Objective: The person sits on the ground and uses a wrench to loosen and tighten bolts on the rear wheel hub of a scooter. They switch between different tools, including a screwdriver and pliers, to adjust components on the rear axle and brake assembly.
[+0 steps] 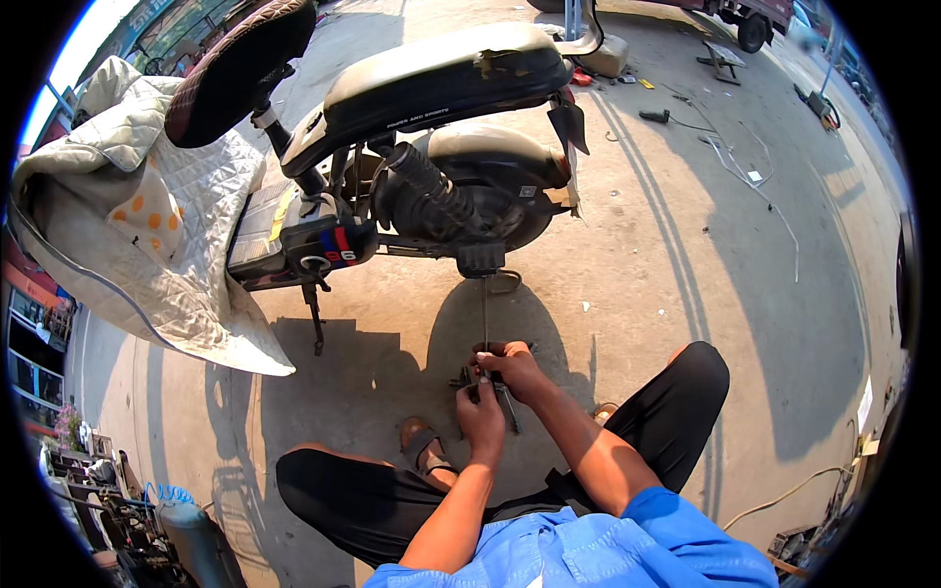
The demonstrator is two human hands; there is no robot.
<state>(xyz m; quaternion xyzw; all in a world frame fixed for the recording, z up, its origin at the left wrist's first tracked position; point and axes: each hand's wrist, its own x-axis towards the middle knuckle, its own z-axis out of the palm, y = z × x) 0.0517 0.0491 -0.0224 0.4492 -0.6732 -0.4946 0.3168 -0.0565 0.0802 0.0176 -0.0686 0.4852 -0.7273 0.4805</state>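
Observation:
A thin cable or rod [486,314] hangs from a black block [480,259] at the scooter's rear wheel [520,216]. My right hand [515,370] is closed, fingers pinching its lower end. My left hand [479,419] is closed just below, thumb up by that end, on a small part I cannot make out. Small dark metal tools or parts [510,412] lie on the ground behind my hands, partly hidden by them.
A quilted cover [147,245] drapes over the scooter's front at left. My bent knees flank my hands. An air tank [186,539] with blue hose stands lower left; wires [779,220], a small stand [720,64] and a parked vehicle [725,15] are at right.

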